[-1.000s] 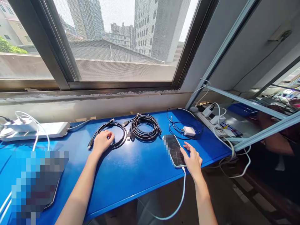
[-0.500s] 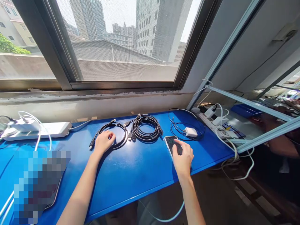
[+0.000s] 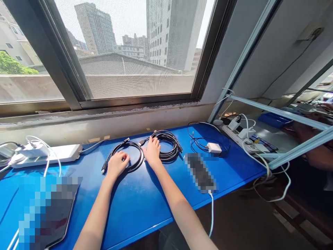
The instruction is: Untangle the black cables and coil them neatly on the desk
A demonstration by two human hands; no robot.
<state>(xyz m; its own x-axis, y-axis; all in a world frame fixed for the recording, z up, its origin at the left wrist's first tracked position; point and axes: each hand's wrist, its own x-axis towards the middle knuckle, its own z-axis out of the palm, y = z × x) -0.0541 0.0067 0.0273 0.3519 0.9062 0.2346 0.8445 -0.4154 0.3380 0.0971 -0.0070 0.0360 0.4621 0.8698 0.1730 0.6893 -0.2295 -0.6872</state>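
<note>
My left hand [image 3: 118, 164] rests over the left side of the smaller black cable coil [image 3: 141, 152], its fingers curled and closed on the cable. What lies under its palm is hidden. My right hand [image 3: 152, 150] lies at the left edge of the larger black cable coil [image 3: 170, 158], its fingers stretched forward and touching the loops. It covers part of the plugs there. Right of the coils, a phone [image 3: 199, 172] lies flat with a white charging cable [image 3: 212, 211] plugged into its near end.
A white power strip [image 3: 65, 154] with adapters sits at the far left, and a dark tablet [image 3: 58, 211] lies in front of it. A white charger [image 3: 214, 148] with thin black cable lies at right. Beyond the metal frame [image 3: 288, 116] are another power strip and a person's arm.
My right hand has left the phone and moved left to the larger coil. The phone stays on the table. My left hand remains at the smaller coil.
</note>
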